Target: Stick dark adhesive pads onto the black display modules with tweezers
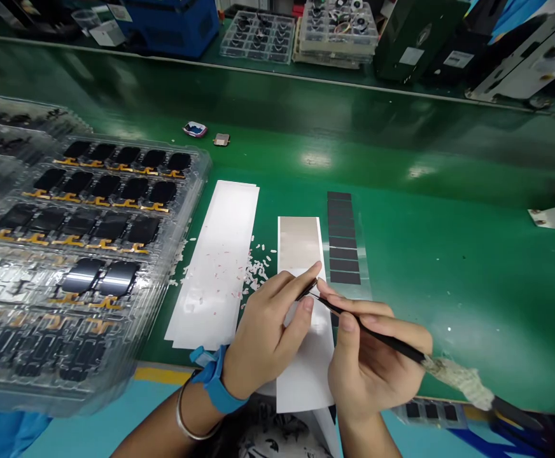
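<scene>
My right hand [368,362] is shut on long black tweezers [377,334], whose grip is wrapped in off-white material. Their tips reach the fingers of my left hand [268,324], which pinches a thin dark piece [307,289] between thumb and forefinger. Both hands hover over a beige-topped sheet on a white liner strip [301,245]. To its right lies a column of dark rectangular pads [343,238] on clear film. A blue wrist strap [215,381] and a metal bangle [186,413] circle my left wrist.
A clear tray of dark display panels with orange flex tails [110,191] fills the left of the green bench [425,191]. Small white scraps [258,270] lie beside a white strip [215,267]. Further trays stand on the far shelf [258,38].
</scene>
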### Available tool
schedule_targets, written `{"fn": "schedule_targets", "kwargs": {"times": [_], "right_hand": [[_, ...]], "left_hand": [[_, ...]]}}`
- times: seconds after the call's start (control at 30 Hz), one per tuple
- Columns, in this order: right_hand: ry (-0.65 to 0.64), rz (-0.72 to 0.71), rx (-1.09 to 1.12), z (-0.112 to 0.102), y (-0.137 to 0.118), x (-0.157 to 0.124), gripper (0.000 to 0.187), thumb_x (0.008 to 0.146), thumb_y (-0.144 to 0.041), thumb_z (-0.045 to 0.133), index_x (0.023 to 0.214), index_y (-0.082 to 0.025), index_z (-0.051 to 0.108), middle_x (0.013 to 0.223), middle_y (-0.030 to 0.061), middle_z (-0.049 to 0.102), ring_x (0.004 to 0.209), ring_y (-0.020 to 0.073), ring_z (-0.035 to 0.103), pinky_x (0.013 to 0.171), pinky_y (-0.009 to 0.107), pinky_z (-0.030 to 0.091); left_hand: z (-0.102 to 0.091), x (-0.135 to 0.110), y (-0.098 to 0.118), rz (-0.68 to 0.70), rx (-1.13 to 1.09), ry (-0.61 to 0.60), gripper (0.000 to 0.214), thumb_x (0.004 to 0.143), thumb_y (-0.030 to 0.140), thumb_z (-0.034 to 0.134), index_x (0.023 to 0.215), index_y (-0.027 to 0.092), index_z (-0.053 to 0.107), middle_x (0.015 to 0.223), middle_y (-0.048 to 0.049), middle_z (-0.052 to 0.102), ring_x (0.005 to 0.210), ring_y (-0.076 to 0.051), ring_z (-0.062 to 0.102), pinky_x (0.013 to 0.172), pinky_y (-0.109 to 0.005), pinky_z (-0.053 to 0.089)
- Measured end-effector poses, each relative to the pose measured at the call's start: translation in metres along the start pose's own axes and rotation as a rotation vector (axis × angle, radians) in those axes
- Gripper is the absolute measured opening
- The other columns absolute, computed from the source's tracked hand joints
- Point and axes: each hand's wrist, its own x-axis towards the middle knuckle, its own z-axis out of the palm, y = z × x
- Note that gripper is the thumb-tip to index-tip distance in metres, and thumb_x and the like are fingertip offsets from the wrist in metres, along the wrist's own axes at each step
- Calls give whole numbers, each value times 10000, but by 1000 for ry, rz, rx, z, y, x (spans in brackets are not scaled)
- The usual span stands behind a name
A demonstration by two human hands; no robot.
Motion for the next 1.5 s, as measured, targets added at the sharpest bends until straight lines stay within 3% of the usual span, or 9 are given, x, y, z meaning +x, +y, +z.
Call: {"fn": "schedule_targets", "kwargs": {"times": [0.3,0.6,0.97,1.2,1.37,1.5], "right_hand": [[27,-27,-4,2,0,1,371,759,134,548,1017,-132,519,894,55,667,831,238,725,718,481,669],[0,-56,10,3,1,1,383,751,155,541,1027,-111,541,895,55,659,867,252,724,781,531,655],[61,14,9,1,-1,2,347,775,123,527,1007,-136,525,883,51,677,805,221,726,693,436,672],[0,3,-7,0,0,-3,393,755,141,549,1012,-155,516,913,36,679,885,235,727,772,482,659],[9,11,-46,0,1,-6,364,762,127,563,991,-154,528,937,54,696,900,240,731,756,446,666],[-2,4,-39,-1,0,-6,376,773,114,563,1013,-172,516,938,45,700,920,247,727,785,500,657]], "left_hand": [[0,0,-3,16,-1,12,419,1001,250,372,1399,193,490,812,-24,533,723,-156,508,636,-281,418],[0,-1,-2,17,-7,12,443,989,237,359,1411,187,483,802,-21,523,692,-149,472,620,-286,385],[0,0,-2,33,40,35,371,990,224,434,1339,199,556,786,-10,566,704,-135,509,617,-257,408],[1,2,-2,72,117,73,395,959,165,430,1331,195,561,702,16,517,647,-130,495,570,-242,398],[2,2,-3,80,110,71,403,960,174,431,1342,214,550,727,10,531,639,-130,481,570,-243,396],[1,2,-3,70,113,67,413,959,167,423,1349,221,546,736,7,536,641,-132,479,572,-244,398]]}}
